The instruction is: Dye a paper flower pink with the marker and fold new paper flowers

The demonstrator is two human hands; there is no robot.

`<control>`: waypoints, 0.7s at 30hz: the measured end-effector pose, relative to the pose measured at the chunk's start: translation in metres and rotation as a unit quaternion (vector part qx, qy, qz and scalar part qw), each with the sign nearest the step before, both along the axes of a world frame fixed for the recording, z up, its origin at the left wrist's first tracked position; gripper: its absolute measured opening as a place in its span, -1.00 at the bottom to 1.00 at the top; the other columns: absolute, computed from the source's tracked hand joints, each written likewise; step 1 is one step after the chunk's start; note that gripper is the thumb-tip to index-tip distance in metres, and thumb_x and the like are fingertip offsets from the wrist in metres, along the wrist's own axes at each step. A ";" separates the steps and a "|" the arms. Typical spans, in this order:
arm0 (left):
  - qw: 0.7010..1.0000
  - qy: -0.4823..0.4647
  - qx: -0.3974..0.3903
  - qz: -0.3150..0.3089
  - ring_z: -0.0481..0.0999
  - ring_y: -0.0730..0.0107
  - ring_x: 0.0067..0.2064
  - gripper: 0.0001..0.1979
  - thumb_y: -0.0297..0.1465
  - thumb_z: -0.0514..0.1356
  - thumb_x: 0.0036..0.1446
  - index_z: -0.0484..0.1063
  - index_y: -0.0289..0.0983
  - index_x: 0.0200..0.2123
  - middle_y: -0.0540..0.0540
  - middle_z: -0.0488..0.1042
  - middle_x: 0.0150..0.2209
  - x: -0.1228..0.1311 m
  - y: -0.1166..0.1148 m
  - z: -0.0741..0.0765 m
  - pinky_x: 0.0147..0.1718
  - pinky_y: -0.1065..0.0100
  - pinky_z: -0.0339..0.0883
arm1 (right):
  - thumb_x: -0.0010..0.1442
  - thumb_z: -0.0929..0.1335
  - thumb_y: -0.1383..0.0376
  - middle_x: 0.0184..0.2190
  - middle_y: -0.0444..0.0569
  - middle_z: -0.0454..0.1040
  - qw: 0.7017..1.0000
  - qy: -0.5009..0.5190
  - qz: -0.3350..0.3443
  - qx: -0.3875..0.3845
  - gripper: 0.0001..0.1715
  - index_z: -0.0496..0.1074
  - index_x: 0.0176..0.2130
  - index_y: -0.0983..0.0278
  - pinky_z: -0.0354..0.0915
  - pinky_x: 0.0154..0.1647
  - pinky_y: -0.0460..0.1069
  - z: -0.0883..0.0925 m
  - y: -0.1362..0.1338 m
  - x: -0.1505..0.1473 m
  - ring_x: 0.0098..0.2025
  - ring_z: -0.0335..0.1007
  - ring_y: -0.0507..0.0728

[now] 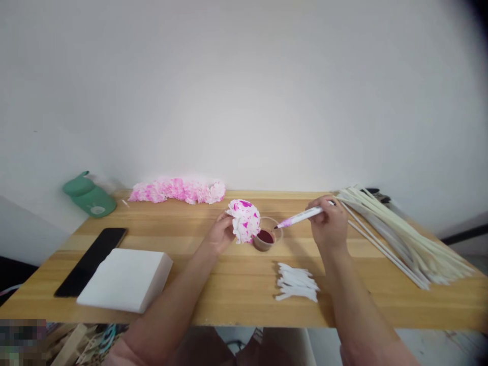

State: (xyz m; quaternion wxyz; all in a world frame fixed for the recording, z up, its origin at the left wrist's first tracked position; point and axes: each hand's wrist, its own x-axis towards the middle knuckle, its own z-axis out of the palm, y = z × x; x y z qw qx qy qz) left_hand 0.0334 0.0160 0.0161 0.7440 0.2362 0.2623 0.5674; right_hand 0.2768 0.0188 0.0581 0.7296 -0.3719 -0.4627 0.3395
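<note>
In my left hand [220, 233] is a ruffled white paper flower [244, 223] with magenta blotches, held upright over the middle of the table. My right hand [330, 218] grips a white brush pen [303, 216], its dark tip pointing left and its barrel stained pink near the tip. Between the two hands stands a clear plastic cup [266, 246] with dark red liquid in it; the pen tip is at the cup's rim. The flower's edge overlaps the cup's left side in view, and whether they touch I cannot tell.
Pink-and-white paper flowers [177, 190] line the back edge. A green bottle [89, 195], black phone [91, 262] and white paper stack [124, 279] are at left. White twisted strips [297, 282] lie in front; a bundle of pale sticks [404, 234] lies right on the wooden table [229, 305].
</note>
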 end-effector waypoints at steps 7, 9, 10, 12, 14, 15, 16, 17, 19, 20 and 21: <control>0.999 0.007 -0.008 -0.036 0.45 0.44 -0.53 -0.85 -0.61 0.27 -0.19 0.51 -0.33 -0.45 -0.05 0.53 -0.51 -0.001 -0.002 -0.004 -0.49 0.41 0.26 | 0.11 0.36 0.06 -0.70 -0.28 0.06 0.996 0.038 0.080 -0.016 -0.73 0.33 -0.40 0.19 0.11 -0.56 -0.10 0.001 -0.002 -0.010 -0.64 0.01 -0.04; 0.999 0.010 -0.012 -0.038 0.44 0.45 -0.55 -0.85 -0.62 0.27 -0.22 0.50 -0.34 -0.48 -0.04 0.51 -0.54 -0.001 -0.003 -0.004 -0.51 0.42 0.24 | 0.11 0.38 0.07 -0.70 -0.27 0.09 0.994 0.050 0.095 -0.022 -0.74 0.35 -0.39 0.19 0.13 -0.54 -0.09 0.000 -0.003 -0.014 -0.63 0.05 -0.04; 0.999 0.011 -0.014 -0.038 0.43 0.46 -0.55 -0.86 -0.61 0.27 -0.23 0.50 -0.34 -0.49 -0.03 0.50 -0.55 0.000 -0.004 -0.003 -0.52 0.43 0.24 | 0.10 0.39 0.08 -0.70 -0.27 0.11 0.993 0.059 0.101 -0.024 -0.75 0.37 -0.39 0.20 0.14 -0.53 -0.09 -0.001 -0.004 -0.015 -0.62 0.05 -0.04; 0.999 0.013 -0.015 -0.043 0.44 0.46 -0.55 -0.86 -0.61 0.28 -0.24 0.49 -0.33 -0.50 -0.03 0.50 -0.56 0.000 -0.005 -0.003 -0.52 0.44 0.24 | 0.08 0.41 0.10 -0.70 -0.26 0.14 0.990 0.080 0.109 -0.027 -0.75 0.39 -0.40 0.22 0.13 -0.53 -0.10 -0.001 -0.005 -0.016 -0.62 0.06 -0.05; 0.998 0.016 -0.010 -0.057 0.44 0.45 -0.55 -0.85 -0.60 0.28 -0.23 0.50 -0.33 -0.48 -0.03 0.51 -0.55 0.000 -0.006 -0.003 -0.53 0.44 0.24 | 0.07 0.43 0.12 -0.71 -0.25 0.15 0.988 0.095 0.116 -0.029 -0.76 0.41 -0.40 0.23 0.13 -0.54 -0.10 -0.002 -0.004 -0.016 -0.62 0.06 -0.05; 0.998 0.017 -0.007 -0.064 0.44 0.45 -0.55 -0.85 -0.60 0.27 -0.23 0.50 -0.33 -0.47 -0.04 0.52 -0.54 0.000 -0.006 -0.003 -0.53 0.44 0.24 | 0.07 0.43 0.13 -0.71 -0.25 0.16 0.987 0.098 0.120 -0.030 -0.77 0.42 -0.40 0.23 0.13 -0.54 -0.10 -0.003 -0.004 -0.016 -0.62 0.06 -0.05; 0.997 0.018 -0.004 -0.070 0.44 0.45 -0.55 -0.85 -0.60 0.27 -0.22 0.51 -0.33 -0.47 -0.04 0.52 -0.54 0.000 -0.006 -0.003 -0.54 0.44 0.24 | 0.08 0.43 0.14 -0.71 -0.25 0.17 0.987 0.100 0.123 -0.030 -0.78 0.43 -0.39 0.23 0.13 -0.54 -0.10 -0.004 -0.004 -0.015 -0.62 0.07 -0.05; 0.997 0.018 -0.001 -0.075 0.44 0.46 -0.56 -0.85 -0.59 0.28 -0.22 0.51 -0.33 -0.46 -0.05 0.52 -0.54 0.000 -0.006 -0.002 -0.54 0.45 0.24 | 0.09 0.42 0.14 -0.71 -0.25 0.17 0.987 0.100 0.126 -0.029 -0.79 0.44 -0.39 0.23 0.13 -0.53 -0.10 -0.004 -0.003 -0.015 -0.62 0.07 -0.05; 0.997 0.016 0.005 -0.081 0.43 0.47 -0.58 -0.86 -0.58 0.29 -0.23 0.50 -0.34 -0.48 -0.05 0.51 -0.55 0.000 -0.007 -0.002 -0.57 0.46 0.23 | 0.11 0.42 0.15 -0.71 -0.25 0.18 0.986 0.099 0.131 -0.027 -0.81 0.45 -0.38 0.23 0.14 -0.53 -0.11 -0.006 -0.003 -0.016 -0.62 0.08 -0.05; 0.996 0.015 0.008 -0.083 0.42 0.47 -0.58 -0.87 -0.57 0.29 -0.23 0.50 -0.34 -0.48 -0.05 0.51 -0.56 0.000 -0.007 -0.001 -0.58 0.46 0.23 | 0.11 0.42 0.15 -0.71 -0.24 0.19 0.986 0.099 0.134 -0.027 -0.81 0.45 -0.38 0.24 0.14 -0.53 -0.11 -0.006 -0.003 -0.016 -0.62 0.09 -0.05; 0.996 0.014 0.010 -0.085 0.43 0.47 -0.58 -0.87 -0.57 0.29 -0.23 0.49 -0.35 -0.49 -0.06 0.51 -0.56 0.000 -0.007 0.000 -0.58 0.47 0.23 | 0.11 0.42 0.15 -0.71 -0.24 0.19 0.985 0.099 0.136 -0.028 -0.81 0.45 -0.38 0.24 0.14 -0.53 -0.11 -0.007 -0.003 -0.016 -0.62 0.09 -0.06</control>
